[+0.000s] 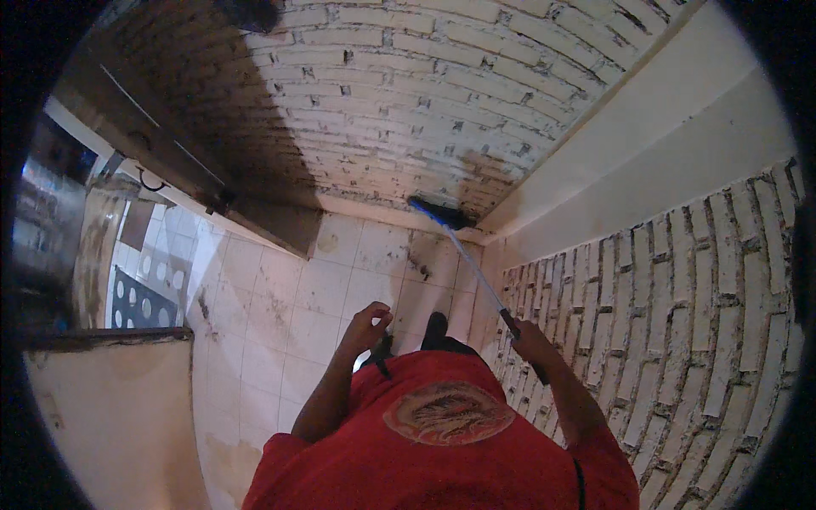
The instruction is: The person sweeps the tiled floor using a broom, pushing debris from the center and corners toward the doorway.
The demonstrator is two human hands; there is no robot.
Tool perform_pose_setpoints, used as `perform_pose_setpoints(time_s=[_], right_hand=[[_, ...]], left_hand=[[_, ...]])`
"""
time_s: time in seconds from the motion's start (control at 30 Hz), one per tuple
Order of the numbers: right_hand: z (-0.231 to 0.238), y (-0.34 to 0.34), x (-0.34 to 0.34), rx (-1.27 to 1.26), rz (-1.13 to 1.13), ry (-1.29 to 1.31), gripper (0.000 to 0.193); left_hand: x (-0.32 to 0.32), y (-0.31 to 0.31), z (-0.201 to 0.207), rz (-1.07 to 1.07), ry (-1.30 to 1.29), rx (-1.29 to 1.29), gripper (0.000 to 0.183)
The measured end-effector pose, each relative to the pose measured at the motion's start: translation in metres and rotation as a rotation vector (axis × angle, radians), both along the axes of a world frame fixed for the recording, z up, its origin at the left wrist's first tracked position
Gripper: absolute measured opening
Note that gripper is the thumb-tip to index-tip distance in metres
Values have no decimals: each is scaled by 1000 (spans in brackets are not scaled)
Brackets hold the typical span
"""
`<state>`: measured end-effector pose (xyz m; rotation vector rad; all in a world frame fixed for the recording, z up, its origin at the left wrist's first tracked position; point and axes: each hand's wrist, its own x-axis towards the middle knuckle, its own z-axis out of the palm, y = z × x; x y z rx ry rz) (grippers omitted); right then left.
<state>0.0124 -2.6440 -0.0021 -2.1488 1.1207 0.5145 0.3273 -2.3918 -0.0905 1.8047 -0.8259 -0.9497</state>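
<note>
My right hand (532, 343) is wrapped round the dark grip of a broom (478, 270) with a pale blue handle. The handle slants away from me to a blue and black head (442, 213), which rests in the far corner where the floor meets the brick wall. In front of my red shirt, my left hand (370, 326) hangs above the floor with its fingers curled in. Nothing shows between those fingers. Dark dirt (427, 253) lies on the tiles just short of the broom head.
A brick wall (382, 102) rises ahead, and another (654, 331) stands close on my right. An open door (255, 217) juts out at the left, beside a doorway to more tiled floor. Dark smudges mark the white tiles (327, 285). My dark shoe (436, 327) shows below.
</note>
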Motion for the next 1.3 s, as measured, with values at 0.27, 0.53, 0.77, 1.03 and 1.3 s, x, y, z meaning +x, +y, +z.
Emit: perform_pose_setpoints(time_s=[0.27, 0.53, 0.77, 1.03, 1.3], right_hand=[[19, 41, 23, 150, 19, -61, 28], [-11, 7, 116, -40, 352, -15, 40], [-20, -13, 117, -118, 365, -76, 23], [14, -35, 174, -34, 371, -13, 26], [67, -43, 202, 11, 421, 35, 33]], left_hand=[[8, 11, 13, 81, -55, 16, 24], [2, 33, 12, 195, -16, 1, 24], [-9, 36, 18, 287, 27, 5, 25], [-16, 36, -4, 326, 1, 33, 23], [-27, 34, 29, 507, 18, 25, 26]])
